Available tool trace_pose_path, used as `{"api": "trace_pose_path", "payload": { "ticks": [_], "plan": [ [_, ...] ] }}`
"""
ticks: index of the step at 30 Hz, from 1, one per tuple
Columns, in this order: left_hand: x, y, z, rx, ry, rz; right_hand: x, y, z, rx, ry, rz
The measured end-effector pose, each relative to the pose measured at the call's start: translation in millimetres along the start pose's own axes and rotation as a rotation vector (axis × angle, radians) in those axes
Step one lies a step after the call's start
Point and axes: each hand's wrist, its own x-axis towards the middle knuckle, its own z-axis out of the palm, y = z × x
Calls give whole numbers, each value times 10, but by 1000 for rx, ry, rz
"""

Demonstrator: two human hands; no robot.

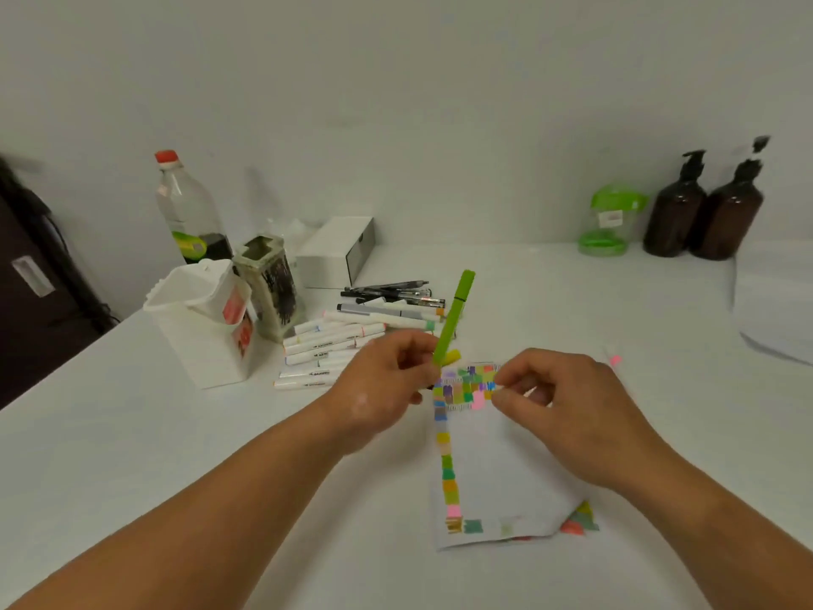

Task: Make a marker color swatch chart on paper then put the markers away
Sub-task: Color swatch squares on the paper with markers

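One light-green felt marker [454,317] is gripped near its lower end by the curled fingers of the left hand [387,383] and is held tilted, its upper end pointing away over the white table [132,433]. The fingers of the right hand [567,402] are curled, with thumb and forefinger drawn together at the top edge of the one white paper sheet [499,468]; whether anything is pinched there cannot be told. The sheet is laid flat between the two forearms, with coloured swatches down its left side and across its top, and one near corner is folded over. At least seven white-barrelled markers [325,345] are heaped just left of the left hand, with one grey marker [382,310] and a few black pens [387,290] behind them. One white plastic holder [198,332] is stood beside the heap. Two brown pump bottles [704,213] are placed at the wall.
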Motion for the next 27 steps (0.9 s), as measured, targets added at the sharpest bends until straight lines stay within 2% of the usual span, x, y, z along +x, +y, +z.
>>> {"api": "trace_pose_path", "payload": {
  "ticks": [4,7,11,15,17,22,24,27],
  "plan": [
    [134,-113,409,-380,-48,-5,257,100,125,94,72,37],
    [220,-267,521,-569,-24,-12,253,224,195,149,69,20],
    [269,-393,544,-624,-44,22,246,333,234,140,76,-44],
    [302,-358,397,-604,14,61,260,442,166,259,138,34],
    [297,-347,294,-484,67,103,263,497,104,316,158,64],
    [223,-387,272,215,132,329,261,514,48,434,155,71],
    [201,-372,337,370,92,410,251,490,69,478,148,61],
    [188,-333,369,467,6,433,232,453,92,572,122,45]
  ]
}}
